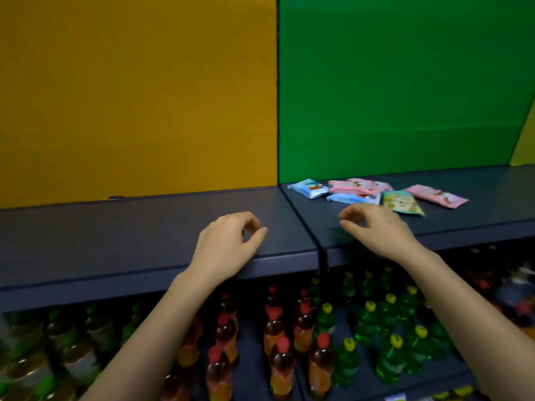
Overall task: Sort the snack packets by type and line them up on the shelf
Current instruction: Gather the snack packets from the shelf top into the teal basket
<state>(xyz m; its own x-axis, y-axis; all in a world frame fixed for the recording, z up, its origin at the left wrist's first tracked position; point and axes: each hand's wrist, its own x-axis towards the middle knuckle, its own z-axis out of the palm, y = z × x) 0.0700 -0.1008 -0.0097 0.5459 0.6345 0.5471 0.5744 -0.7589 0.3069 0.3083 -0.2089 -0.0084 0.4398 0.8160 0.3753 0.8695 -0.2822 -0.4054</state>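
- On the shelf [130, 227], right of its seam, the snack packets [362, 191] are heaped unsorted: blue, pink and one yellow-green, some overlapping.
- The right hand [382, 230] is held just before the heap, its fingers [351, 211] loosely curled and nothing gripped, probably poised for a first pick.
- The left hand [225, 247] is held over the bare left section, likewise holding nothing.
- Below, bottles [318, 342] are stocked in rows by colour.

Snack packets [353, 188] illegible (bottles [279, 366] blurred).
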